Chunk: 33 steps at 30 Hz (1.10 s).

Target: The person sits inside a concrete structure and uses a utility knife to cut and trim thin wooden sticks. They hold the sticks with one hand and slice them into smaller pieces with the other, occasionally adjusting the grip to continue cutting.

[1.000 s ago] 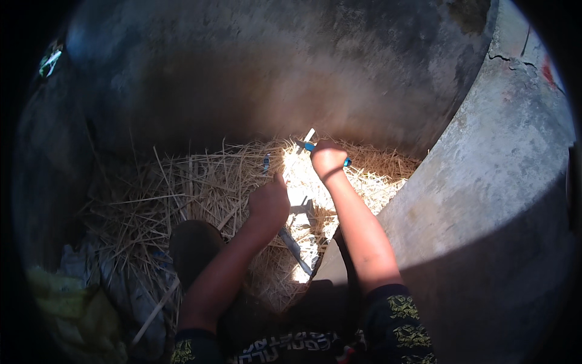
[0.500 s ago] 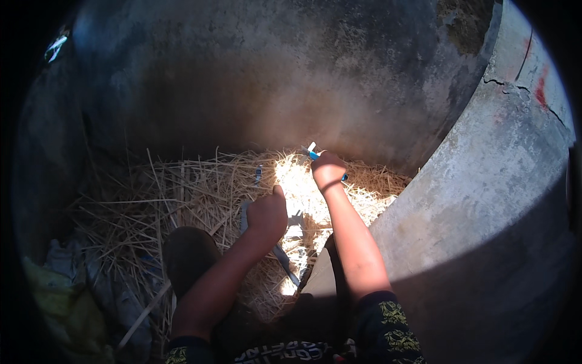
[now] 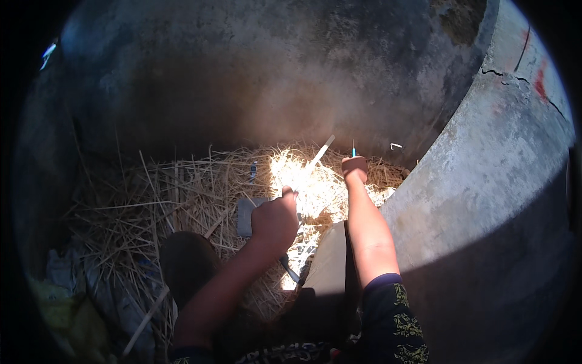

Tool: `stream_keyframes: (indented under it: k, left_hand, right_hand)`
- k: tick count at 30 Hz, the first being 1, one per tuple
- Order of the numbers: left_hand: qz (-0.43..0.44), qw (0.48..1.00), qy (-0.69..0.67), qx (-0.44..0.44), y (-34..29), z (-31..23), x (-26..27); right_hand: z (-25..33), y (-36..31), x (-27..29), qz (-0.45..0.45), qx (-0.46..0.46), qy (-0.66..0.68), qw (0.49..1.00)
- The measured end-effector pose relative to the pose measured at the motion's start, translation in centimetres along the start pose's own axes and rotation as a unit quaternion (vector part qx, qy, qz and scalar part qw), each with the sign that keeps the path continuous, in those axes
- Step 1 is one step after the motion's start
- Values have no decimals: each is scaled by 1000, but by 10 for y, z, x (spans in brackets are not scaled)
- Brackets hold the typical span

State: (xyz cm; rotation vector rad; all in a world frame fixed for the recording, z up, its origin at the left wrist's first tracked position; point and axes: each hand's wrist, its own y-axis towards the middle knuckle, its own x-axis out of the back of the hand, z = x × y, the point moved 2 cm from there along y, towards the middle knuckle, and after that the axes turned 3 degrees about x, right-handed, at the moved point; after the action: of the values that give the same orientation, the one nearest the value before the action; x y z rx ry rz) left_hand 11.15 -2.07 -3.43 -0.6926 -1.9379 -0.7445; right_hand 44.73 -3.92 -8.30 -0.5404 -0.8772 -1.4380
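My left hand is closed, and a pale flat stick slants up and to the right from its fingertips. Bright sunlight washes out the stick's lower part. To the right and a little farther off, my right hand is wrapped around a slim blue-handled knife. Its thin dark blade points up, away from the stick; most of the handle is hidden in the fist. A small whitish sliver shows against the wall, to the right of the knife.
Loose straw covers the ground between my legs and a curved concrete wall. A cracked concrete wall rises at the right. A grey flat piece and a small blue-and-white object lie in the straw. Yellowish sacking sits lower left.
My right hand has moved right with the knife, whose tip now points upward. My left hand has shifted slightly right. More of the stick shows, and the whitish sliver has appeared.
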Motion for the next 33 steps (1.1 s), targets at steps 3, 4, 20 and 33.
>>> stream_keyframes:
  k: [3,4,20,33]
  left_hand:
    - [15,999,-27,28,1,8,-5]
    - [16,998,-54,38,6,17,-9]
    - [9,939,-332,94,32,63,-8]
    - [-36,961,-263,76,28,51,-5]
  right_hand:
    - [-5,14,12,-64,39,125,989]
    - [-2,9,17,-56,65,161,983]
    - [88,-146,37,80,446,-83,888]
    - [90,-128,16,-30,463,-47,885]
